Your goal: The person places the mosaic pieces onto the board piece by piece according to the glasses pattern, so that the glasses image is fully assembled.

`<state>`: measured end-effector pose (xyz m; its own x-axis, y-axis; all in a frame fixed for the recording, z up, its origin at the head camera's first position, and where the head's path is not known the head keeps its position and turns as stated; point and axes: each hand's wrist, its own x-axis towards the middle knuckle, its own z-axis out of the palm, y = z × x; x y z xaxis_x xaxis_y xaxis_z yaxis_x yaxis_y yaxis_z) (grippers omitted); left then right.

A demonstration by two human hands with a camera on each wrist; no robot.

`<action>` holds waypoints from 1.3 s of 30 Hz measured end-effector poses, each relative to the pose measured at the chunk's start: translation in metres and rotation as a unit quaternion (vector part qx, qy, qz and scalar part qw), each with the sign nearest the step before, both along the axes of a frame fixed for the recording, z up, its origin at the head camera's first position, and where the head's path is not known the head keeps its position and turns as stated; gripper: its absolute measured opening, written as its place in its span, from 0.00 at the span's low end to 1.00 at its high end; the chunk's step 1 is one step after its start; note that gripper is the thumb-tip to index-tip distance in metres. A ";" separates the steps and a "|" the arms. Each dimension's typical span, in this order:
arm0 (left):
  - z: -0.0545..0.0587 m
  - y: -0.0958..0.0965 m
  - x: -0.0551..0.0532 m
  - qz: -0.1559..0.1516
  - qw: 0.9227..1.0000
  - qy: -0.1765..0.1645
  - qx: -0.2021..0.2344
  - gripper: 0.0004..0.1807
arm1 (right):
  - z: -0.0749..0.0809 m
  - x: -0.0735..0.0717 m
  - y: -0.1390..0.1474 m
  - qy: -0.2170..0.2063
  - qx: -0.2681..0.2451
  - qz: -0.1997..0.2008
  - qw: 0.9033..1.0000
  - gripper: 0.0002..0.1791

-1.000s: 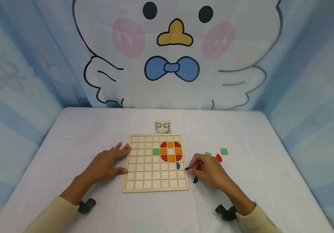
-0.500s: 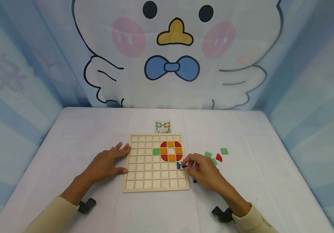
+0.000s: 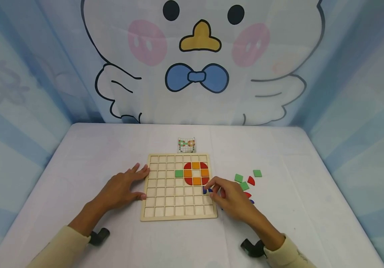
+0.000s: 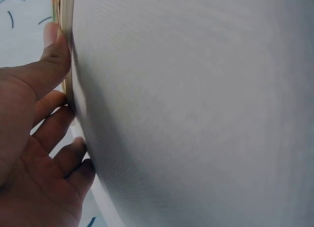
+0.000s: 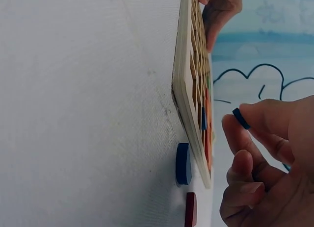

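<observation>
Blue piece (image 5: 241,118) is pinched in the fingertips of the right hand (image 3: 235,197), over the grid board's (image 3: 159,202) right side; the left hand (image 3: 119,190), thumb and fingers spread, touches its left edge. One loose blue piece (image 5: 183,163) on the surface (image 5: 88,114) shows clearly only from the right wrist.

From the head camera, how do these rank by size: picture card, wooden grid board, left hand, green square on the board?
1. Wooden grid board
2. Left hand
3. Picture card
4. Green square on the board
</observation>
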<state>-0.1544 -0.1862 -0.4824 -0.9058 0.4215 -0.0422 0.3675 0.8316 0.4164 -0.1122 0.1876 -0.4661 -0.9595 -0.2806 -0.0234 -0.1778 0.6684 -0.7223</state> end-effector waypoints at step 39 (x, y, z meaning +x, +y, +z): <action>0.001 0.000 -0.001 0.000 1.000 -0.005 -0.004 0.51 | -0.002 -0.001 -0.027 0.001 0.105 -0.082 0.991 0.11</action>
